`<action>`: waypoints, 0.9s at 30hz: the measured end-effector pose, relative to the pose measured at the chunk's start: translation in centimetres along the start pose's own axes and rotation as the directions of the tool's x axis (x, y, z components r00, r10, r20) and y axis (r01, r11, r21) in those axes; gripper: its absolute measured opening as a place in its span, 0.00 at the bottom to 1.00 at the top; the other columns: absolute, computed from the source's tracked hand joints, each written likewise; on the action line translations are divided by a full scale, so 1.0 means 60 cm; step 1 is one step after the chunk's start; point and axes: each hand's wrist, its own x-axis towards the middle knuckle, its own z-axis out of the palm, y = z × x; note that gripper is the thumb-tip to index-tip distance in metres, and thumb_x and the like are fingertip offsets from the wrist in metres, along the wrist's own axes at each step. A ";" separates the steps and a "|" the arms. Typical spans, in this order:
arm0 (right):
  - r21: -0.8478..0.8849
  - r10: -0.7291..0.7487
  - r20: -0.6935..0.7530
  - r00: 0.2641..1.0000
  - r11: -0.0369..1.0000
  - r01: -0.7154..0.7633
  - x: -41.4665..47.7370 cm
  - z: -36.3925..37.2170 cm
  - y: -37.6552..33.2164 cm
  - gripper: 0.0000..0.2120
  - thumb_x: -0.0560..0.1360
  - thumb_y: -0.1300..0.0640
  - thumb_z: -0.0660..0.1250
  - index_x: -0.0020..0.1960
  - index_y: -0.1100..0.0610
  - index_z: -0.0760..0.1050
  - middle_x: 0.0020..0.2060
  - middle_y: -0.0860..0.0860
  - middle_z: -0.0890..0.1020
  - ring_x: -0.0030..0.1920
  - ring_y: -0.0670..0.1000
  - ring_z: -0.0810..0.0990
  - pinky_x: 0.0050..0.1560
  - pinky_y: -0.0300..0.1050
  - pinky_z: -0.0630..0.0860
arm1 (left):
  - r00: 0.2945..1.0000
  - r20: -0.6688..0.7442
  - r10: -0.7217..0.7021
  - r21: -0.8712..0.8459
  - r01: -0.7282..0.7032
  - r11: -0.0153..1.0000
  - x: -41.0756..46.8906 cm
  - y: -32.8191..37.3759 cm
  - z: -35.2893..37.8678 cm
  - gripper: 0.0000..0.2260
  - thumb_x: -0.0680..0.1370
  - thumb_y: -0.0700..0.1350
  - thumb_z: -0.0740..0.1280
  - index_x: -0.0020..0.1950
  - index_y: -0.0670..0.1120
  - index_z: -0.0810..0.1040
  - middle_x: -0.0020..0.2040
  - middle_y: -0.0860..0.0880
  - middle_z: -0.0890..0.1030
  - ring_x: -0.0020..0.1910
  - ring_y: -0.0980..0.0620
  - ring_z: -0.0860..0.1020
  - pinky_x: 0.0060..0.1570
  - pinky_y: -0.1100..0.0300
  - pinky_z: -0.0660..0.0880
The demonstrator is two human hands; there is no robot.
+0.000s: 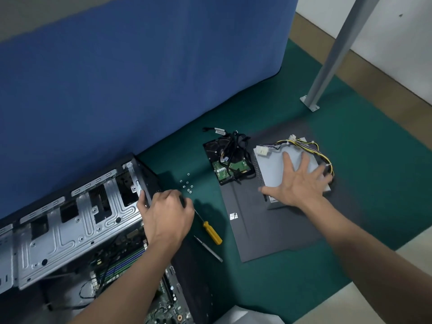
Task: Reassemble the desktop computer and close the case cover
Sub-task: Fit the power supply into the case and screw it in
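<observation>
one left hand (pixel 163 218) and one right hand (pixel 297 183) show, each forearm cut off by the lower edge. the left hand grips the front corner of the one open black-and-silver sheet-metal computer case (pixel 77 225), thumb inside, fingers curled round the outer edge and mostly hidden. the case runs off to the left of that hand and is cut by the frame. it shows ribbed stamped steel, and a green motherboard (pixel 163 309) lies partly hidden under the forearm.

the right hand lies flat, fingers spread wide, pressing on the one boxy grey metal power supply (pixel 271 169). the supply's perforated side faces the left hand, and its yellow, black and purple wires (pixel 311 146) loop beyond the fingertips. it rests on the one flat dark grey case cover (pixel 268 230), which extends below the right wrist.

between the hands lie:
- one hard drive (pixel 222 169) with a green circuit board, half covered by tangled black cables (pixel 233 143)
- two screwdrivers: one yellow-handled screwdriver (pixel 211 231) and one slim silver screwdriver (pixel 208 249)
- small shiny screws (pixel 187 184), about seven, too tiny to count surely

everything sits on a green felt-like mat (pixel 374 183).
</observation>
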 end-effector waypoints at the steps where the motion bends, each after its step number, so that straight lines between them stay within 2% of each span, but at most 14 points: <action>1: 0.005 0.010 0.012 1.000 1.000 -0.010 0.003 -0.003 -0.007 0.58 0.53 0.18 0.59 0.74 0.39 0.41 0.75 0.53 0.44 0.69 0.72 0.51 0.67 0.67 0.54 | 1.000 -0.006 0.004 -0.008 -0.004 1.000 0.000 -0.001 0.000 0.12 0.76 0.52 0.59 0.44 0.51 0.81 0.45 0.55 0.82 0.52 0.54 0.77 0.71 0.50 0.45; 3: 0.065 0.030 0.042 0.999 0.997 -0.033 0.009 -0.011 -0.019 0.58 0.53 0.19 0.63 0.74 0.38 0.41 0.75 0.53 0.42 0.70 0.73 0.50 0.66 0.69 0.54 | 1.000 -0.022 0.006 -0.038 -0.007 0.999 -0.002 -0.002 0.002 0.11 0.76 0.51 0.60 0.45 0.51 0.82 0.47 0.54 0.82 0.53 0.54 0.77 0.72 0.51 0.44; 4: 0.101 0.038 0.038 0.999 0.994 -0.042 0.012 -0.014 -0.023 0.57 0.53 0.21 0.65 0.74 0.37 0.42 0.74 0.53 0.43 0.68 0.72 0.52 0.64 0.69 0.57 | 1.000 -0.027 0.008 -0.055 -0.009 0.998 -0.002 -0.003 0.003 0.11 0.76 0.51 0.60 0.47 0.51 0.82 0.48 0.54 0.82 0.54 0.54 0.77 0.72 0.51 0.44; 8: 0.137 0.023 -0.068 0.997 0.991 -0.013 0.002 -0.019 -0.018 0.54 0.51 0.22 0.66 0.72 0.37 0.50 0.70 0.54 0.53 0.59 0.67 0.63 0.54 0.61 0.63 | 0.997 0.021 0.073 -0.101 -0.071 0.992 -0.004 -0.014 0.000 0.11 0.76 0.50 0.62 0.54 0.53 0.81 0.56 0.57 0.81 0.61 0.56 0.74 0.73 0.50 0.41; 11: 0.188 0.041 -0.108 0.993 0.982 -0.020 -0.012 -0.028 -0.010 0.52 0.52 0.22 0.66 0.71 0.37 0.53 0.66 0.56 0.59 0.58 0.68 0.65 0.53 0.59 0.63 | 0.984 0.081 0.156 -0.164 -0.142 0.976 -0.008 -0.026 -0.010 0.10 0.76 0.50 0.64 0.56 0.55 0.80 0.60 0.58 0.80 0.65 0.56 0.71 0.73 0.51 0.38; 13: 0.276 0.092 -0.114 0.989 0.959 -0.057 -0.024 -0.042 -0.005 0.52 0.52 0.22 0.65 0.71 0.37 0.53 0.66 0.57 0.61 0.59 0.69 0.67 0.51 0.58 0.63 | 0.974 0.146 0.170 -0.233 -0.134 0.963 -0.009 -0.032 -0.023 0.11 0.77 0.50 0.65 0.59 0.54 0.79 0.63 0.57 0.78 0.67 0.56 0.69 0.73 0.53 0.37; 15: 0.408 0.133 -0.098 0.986 0.909 -0.082 -0.042 -0.059 -0.001 0.53 0.52 0.23 0.67 0.73 0.36 0.53 0.65 0.57 0.63 0.59 0.68 0.69 0.49 0.58 0.62 | 0.960 0.228 0.164 -0.285 -0.095 0.954 -0.014 -0.034 -0.039 0.12 0.79 0.49 0.64 0.62 0.53 0.78 0.63 0.54 0.78 0.68 0.55 0.70 0.74 0.53 0.39; 17: 0.515 0.134 -0.109 0.985 0.855 -0.059 -0.070 -0.074 0.003 0.54 0.51 0.26 0.68 0.73 0.36 0.52 0.65 0.56 0.63 0.59 0.67 0.70 0.53 0.60 0.64 | 0.957 0.267 0.117 -0.379 -0.007 0.925 -0.026 -0.029 -0.055 0.13 0.80 0.48 0.64 0.64 0.50 0.77 0.56 0.48 0.82 0.62 0.52 0.75 0.75 0.51 0.50; 19: 0.591 0.113 -0.153 0.982 0.806 0.000 -0.102 -0.092 0.000 0.54 0.50 0.27 0.67 0.73 0.35 0.51 0.63 0.54 0.63 0.58 0.65 0.71 0.56 0.61 0.64 | 0.963 0.265 0.054 -0.523 0.096 0.847 -0.042 -0.018 -0.069 0.14 0.80 0.47 0.64 0.64 0.47 0.77 0.57 0.48 0.82 0.57 0.53 0.77 0.67 0.56 0.66; 21: 0.641 0.060 -0.210 0.976 0.762 0.091 -0.142 -0.114 -0.014 0.54 0.50 0.29 0.66 0.72 0.34 0.51 0.62 0.51 0.63 0.58 0.62 0.70 0.58 0.61 0.64 | 0.960 0.281 0.007 -0.650 0.185 0.737 -0.060 -0.005 -0.088 0.13 0.80 0.47 0.65 0.64 0.47 0.77 0.59 0.51 0.80 0.54 0.56 0.76 0.55 0.63 0.70; 22: 0.674 0.034 -0.229 0.973 0.727 0.133 -0.164 -0.127 -0.024 0.54 0.50 0.30 0.66 0.72 0.34 0.50 0.62 0.51 0.63 0.58 0.60 0.70 0.59 0.61 0.63 | 0.951 0.309 -0.007 -0.716 0.238 0.656 -0.068 0.003 -0.099 0.14 0.80 0.49 0.65 0.64 0.47 0.76 0.59 0.51 0.80 0.54 0.56 0.77 0.54 0.64 0.70; 25: 0.790 -0.046 -0.261 0.964 0.563 0.241 -0.233 -0.164 -0.064 0.53 0.49 0.32 0.67 0.71 0.32 0.51 0.62 0.48 0.64 0.60 0.56 0.70 0.60 0.59 0.65 | 0.902 0.431 -0.004 -0.851 0.408 0.332 -0.086 0.018 -0.147 0.21 0.76 0.59 0.68 0.64 0.48 0.74 0.59 0.51 0.80 0.52 0.52 0.81 0.57 0.53 0.77; 27: 0.833 -0.115 -0.298 0.948 0.454 0.317 -0.282 -0.181 -0.099 0.52 0.49 0.33 0.68 0.71 0.31 0.53 0.61 0.47 0.64 0.61 0.54 0.70 0.61 0.60 0.68 | 0.905 0.425 0.016 -0.881 0.409 0.238 -0.095 0.011 -0.189 0.30 0.70 0.66 0.70 0.65 0.50 0.73 0.58 0.51 0.80 0.52 0.50 0.82 0.54 0.48 0.79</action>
